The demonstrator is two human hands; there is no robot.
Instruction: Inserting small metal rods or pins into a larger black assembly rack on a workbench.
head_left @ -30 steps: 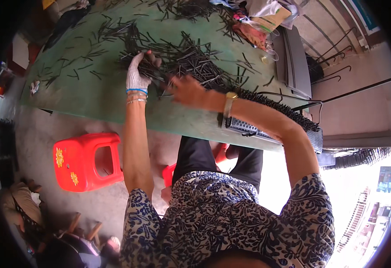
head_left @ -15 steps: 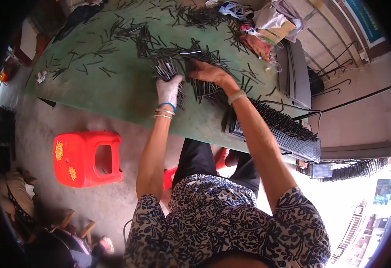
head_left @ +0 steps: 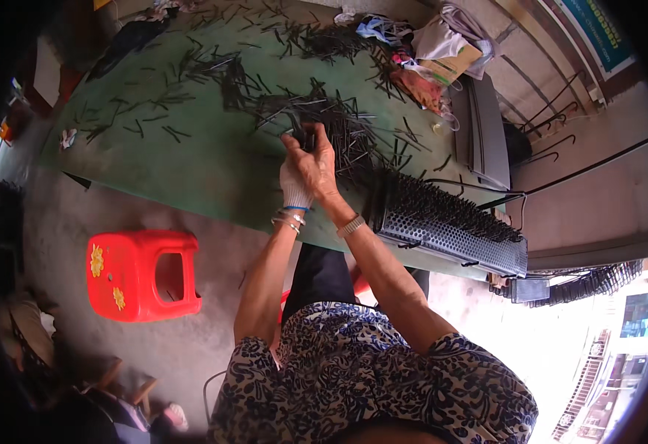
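Note:
My left hand, in a white knit glove, is closed round a bunch of thin black sticks. Across it lies my bare right hand, its fingers curled over the upper part of the same bunch. The two hands touch, and the right one hides much of the glove and the bunch. Just beyond them a loose heap of black sticks spreads over the green tabletop. To the right stands a perforated metal tray, packed with upright rows of black pieces.
A red plastic stool stands on the floor to the left. Bags and cloths lie at the table's far right, beside grey panels. More sticks are scattered at the back. Another person's foot shows at lower left.
My right hand has moved left and nearer, off the heap and onto the bunch in my left hand. The left hand has shifted slightly right and nearer.

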